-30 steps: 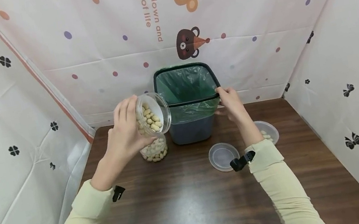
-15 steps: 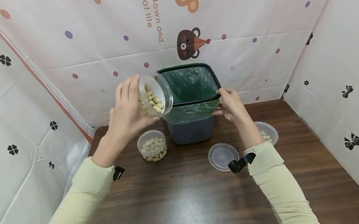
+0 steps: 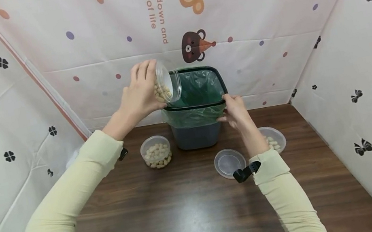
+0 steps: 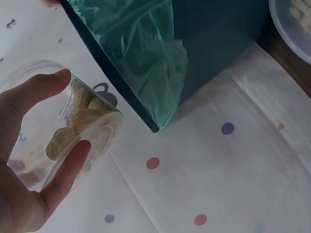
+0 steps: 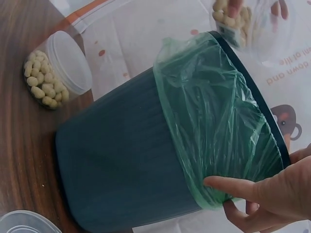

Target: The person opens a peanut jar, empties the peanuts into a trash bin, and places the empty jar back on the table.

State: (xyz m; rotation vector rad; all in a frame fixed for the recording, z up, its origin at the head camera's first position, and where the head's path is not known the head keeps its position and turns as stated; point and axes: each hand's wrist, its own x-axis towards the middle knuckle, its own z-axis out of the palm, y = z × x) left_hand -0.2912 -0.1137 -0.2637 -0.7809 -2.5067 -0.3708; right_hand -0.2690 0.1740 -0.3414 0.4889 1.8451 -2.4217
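My left hand grips a clear round plastic jar, tipped on its side with its mouth towards the bin. Unshelled peanuts lie inside it. The jar is at the left rim of a dark blue trash bin, partly in front of it in the head view. A green plastic liner covers the bin's inside and folds over its dark rim. At the bin's front right corner my right hand holds the rim, its fingers against the liner's outer fold in the right wrist view.
Another jar of peanuts stands on the wooden table left of the bin. A clear round lid lies in front. Behind my right forearm is a clear tub with peanuts. Printed cloth walls enclose the table.
My left hand has carried the tipped jar up and right to the bin's left rim, uncovering the standing peanut jar. My right hand has stayed at the rim's corner.
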